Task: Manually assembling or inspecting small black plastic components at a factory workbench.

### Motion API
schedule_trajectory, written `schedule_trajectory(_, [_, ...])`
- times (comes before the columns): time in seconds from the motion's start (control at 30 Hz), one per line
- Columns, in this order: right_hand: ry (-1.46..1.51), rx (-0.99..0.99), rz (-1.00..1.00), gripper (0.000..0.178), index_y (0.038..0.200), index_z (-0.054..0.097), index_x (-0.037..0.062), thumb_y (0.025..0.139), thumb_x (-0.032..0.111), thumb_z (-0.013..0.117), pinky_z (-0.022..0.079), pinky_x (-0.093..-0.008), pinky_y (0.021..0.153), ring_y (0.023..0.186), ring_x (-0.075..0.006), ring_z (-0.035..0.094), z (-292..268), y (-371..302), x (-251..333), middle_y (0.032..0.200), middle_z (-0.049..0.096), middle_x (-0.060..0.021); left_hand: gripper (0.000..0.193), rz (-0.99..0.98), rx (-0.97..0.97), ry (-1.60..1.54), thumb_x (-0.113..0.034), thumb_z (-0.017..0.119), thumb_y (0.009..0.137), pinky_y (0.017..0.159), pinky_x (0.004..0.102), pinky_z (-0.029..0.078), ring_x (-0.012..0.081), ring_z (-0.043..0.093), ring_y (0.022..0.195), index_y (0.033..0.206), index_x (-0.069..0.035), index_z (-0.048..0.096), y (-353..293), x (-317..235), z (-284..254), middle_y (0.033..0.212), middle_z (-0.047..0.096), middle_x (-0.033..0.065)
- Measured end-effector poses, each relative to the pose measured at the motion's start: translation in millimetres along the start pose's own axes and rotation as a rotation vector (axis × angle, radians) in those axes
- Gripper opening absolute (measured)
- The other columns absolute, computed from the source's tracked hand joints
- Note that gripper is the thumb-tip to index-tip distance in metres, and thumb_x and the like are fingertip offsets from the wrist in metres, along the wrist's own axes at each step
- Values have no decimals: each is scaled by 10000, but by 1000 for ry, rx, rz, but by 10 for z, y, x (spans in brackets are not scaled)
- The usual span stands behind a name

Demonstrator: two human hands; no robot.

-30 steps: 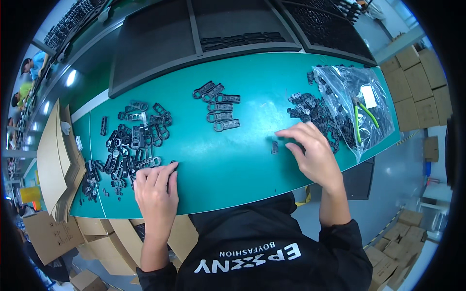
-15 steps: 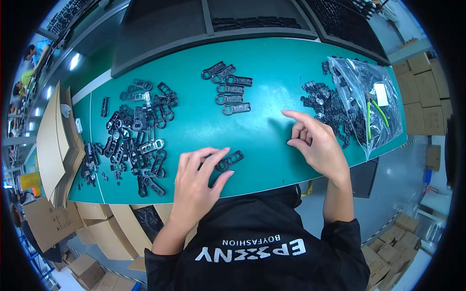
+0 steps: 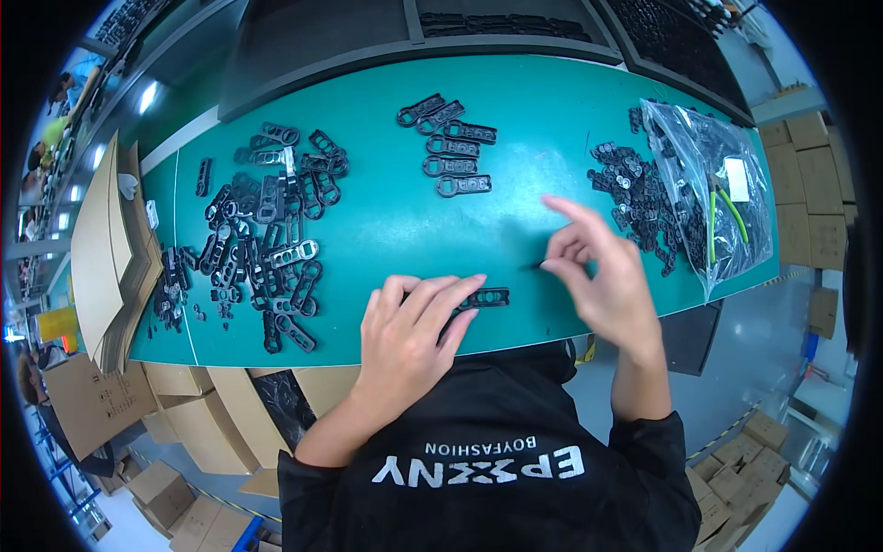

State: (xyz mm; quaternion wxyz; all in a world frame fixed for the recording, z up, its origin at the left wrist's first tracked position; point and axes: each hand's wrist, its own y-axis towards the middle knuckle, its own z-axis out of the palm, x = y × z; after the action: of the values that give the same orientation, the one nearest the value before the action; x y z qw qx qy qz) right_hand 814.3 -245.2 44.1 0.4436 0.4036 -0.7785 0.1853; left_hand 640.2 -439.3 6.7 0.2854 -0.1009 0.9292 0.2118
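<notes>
Pinches one black strip (image 3: 489,297) in left hand (image 3: 407,331), left of right hand (image 3: 609,283) (cannot tell if gripping); counts six strips (image 3: 476,184) beyond.

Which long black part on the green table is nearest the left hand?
The black part between the left hand's thumb and index finger, partly covered; the upper-middle group and the left pile lie clear of that hand.

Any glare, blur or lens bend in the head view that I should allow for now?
Head view: pale glare on the glossy green tabletop; head view: highlights on the clear plastic bag; head view: the bare right hand looks blurred at its fingers, so its grip is hard to read; head view: straight edges bow, corners go black.
</notes>
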Motion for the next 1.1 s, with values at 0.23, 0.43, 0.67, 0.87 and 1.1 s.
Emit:
schedule_trajectory(0.23, [-141,83,-136,839,1638,490,84,872,-124,762,567,-416,736,776,-281,690,396,-56,262,884,692,-91,500,-59,-38,-98,-160,937,788,815,347,494,213,611,933,1266,-192,795,-5,56,81,1141,783,-48])
schedule_trajectory(0.43, [-186,103,-76,871,1658,457,90,866,-104,765,558,-462,737,833,-344,700,424,-56,270,883,696,-102,463,-54,-41,-88,-173,943,780,806,346,494,212,605,921,1218,-188,795,-19,70,86,1135,788,-61])
schedule_trajectory(0.67, [-341,122,-93,860,1639,498,105,853,-90,788,550,-429,677,767,-292,673,419,-30,342,837,696,-73,393,-38,-32,-85,-177,928,791,802,343,490,209,597,928,1167,-197,816,-21,80,85,1144,777,-85])
schedule_trajectory(0.87, [-481,23,-345,768,1553,599,38,826,-65,825,541,-391,648,758,-225,641,455,-174,167,860,737,-42,276,40,-18,16,-169,902,812,795,343,485,215,590,949,1080,-215,851,-55,82,86,1181,744,-98])
schedule_trajectory(1.1, [-388,-50,-396,662,1458,663,-22,821,-59,843,542,-375,718,806,-241,653,439,-422,26,1001,807,-43,262,101,4,43,-171,900,817,766,362,496,225,594,940,1073,-207,852,-18,61,39,1180,737,-85])
